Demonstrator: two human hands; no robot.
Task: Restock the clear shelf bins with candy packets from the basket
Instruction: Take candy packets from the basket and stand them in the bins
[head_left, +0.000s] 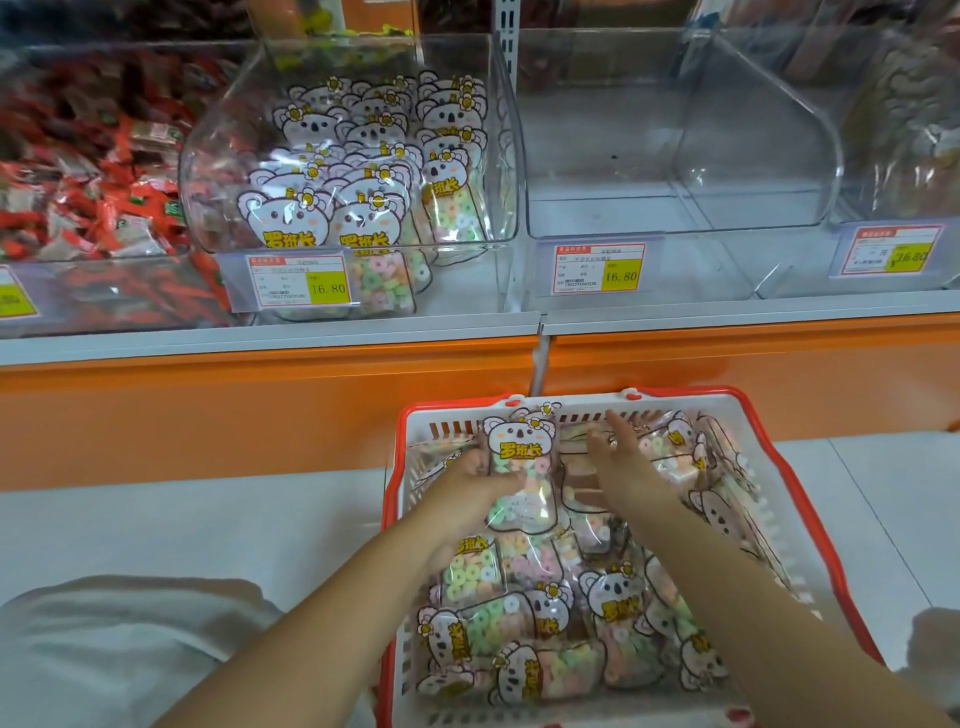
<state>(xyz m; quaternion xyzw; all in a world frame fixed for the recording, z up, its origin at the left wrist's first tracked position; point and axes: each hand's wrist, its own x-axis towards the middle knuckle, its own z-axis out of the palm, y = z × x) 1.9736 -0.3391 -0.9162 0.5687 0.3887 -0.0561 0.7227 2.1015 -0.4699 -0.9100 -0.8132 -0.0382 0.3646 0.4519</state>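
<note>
A white basket with a red rim (810, 499) stands on the floor below the shelf, full of koala-printed candy packets (613, 608) of pastel rings. My left hand (475, 486) grips one packet (522, 467) upright, lifted above the pile at the basket's far end. My right hand (623, 462) reaches over the packets beside it with fingers straight, holding nothing. On the shelf, the middle clear bin (498, 156) holds several of the same koala packets (363, 171). The clear bin to its right (753, 145) is bare inside.
A bin of red-wrapped sweets (88, 171) sits at the left, another filled bin (914, 114) at the far right. Price tags reading 16.80 (597, 270) hang on the bin fronts. An orange shelf fascia (260, 405) runs below. My knee in grey cloth (119, 639) is lower left.
</note>
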